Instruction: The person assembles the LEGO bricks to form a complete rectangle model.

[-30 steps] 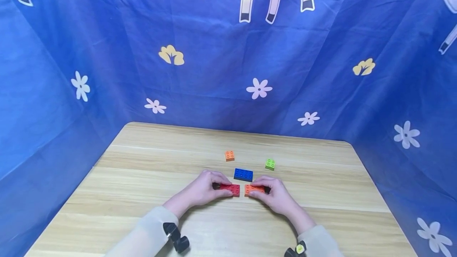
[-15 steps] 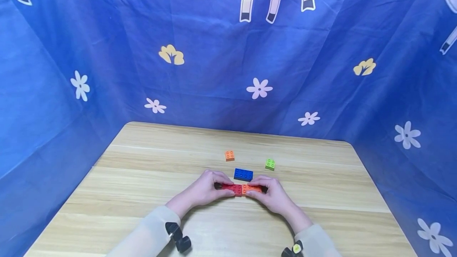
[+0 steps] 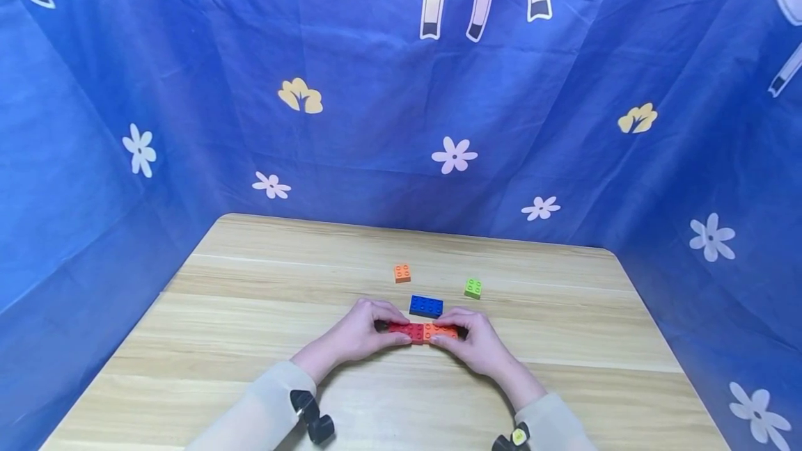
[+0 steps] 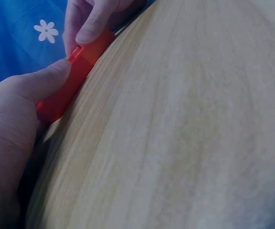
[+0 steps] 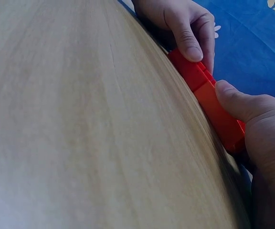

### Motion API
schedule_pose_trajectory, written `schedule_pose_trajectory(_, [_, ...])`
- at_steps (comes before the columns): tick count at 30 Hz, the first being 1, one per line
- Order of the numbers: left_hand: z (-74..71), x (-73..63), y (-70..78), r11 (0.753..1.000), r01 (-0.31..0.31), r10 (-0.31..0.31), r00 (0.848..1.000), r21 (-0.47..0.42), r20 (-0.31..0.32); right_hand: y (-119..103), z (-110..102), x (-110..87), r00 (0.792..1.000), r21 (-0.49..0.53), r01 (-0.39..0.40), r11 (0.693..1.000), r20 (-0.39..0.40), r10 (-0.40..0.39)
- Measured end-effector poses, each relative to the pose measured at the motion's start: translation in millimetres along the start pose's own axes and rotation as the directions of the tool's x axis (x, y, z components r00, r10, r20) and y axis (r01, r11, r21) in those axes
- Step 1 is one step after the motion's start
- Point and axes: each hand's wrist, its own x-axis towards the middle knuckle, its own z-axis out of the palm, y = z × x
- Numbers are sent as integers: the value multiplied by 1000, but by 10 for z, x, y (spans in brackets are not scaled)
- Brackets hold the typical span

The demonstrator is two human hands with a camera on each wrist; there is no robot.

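Observation:
My left hand pinches a red toy brick between thumb and fingers, low on the table. From the other side my right hand pinches an orange toy brick the same way. The two bricks stand end to end in one row, their short ends meeting. In the right wrist view the seam shows between the red brick and the orange brick. Just behind this row lies a blue brick with studs up, untouched by either hand.
Farther back on the wooden table lie a small orange brick and a small light green brick. A blue patterned cloth rises behind the table and along both sides.
A second ago a gap separated the red and orange bricks. The right hand has slid the orange one left and the left hand the red one slightly right, so their ends meet.

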Motion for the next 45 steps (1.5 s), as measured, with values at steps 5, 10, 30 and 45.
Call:
schedule_pose_trajectory(5, [0, -13, 3, 1000, 12, -12, 1000, 8, -8, -2, 10, 0, 1000, -2, 4, 1000, -3, -4])
schedule_pose_trajectory(10, [6, -10, 1, 1000, -3, 3, 1000, 24, -23, 11, 12, 3, 1000, -6, -4, 1000, 0, 4])
schedule_pose_trajectory(30, [16, -22, -1, 998, -5, 8, 999, 59, -52, 341, 19, 22, 996, 22, -76, 997, -35, 76])
schedule_pose_trajectory(45, [20, -29, 7, 999, 5, -4, 999, 32, -38, 35, -155, 242, 997, 84, -66, 994, -40, 69])
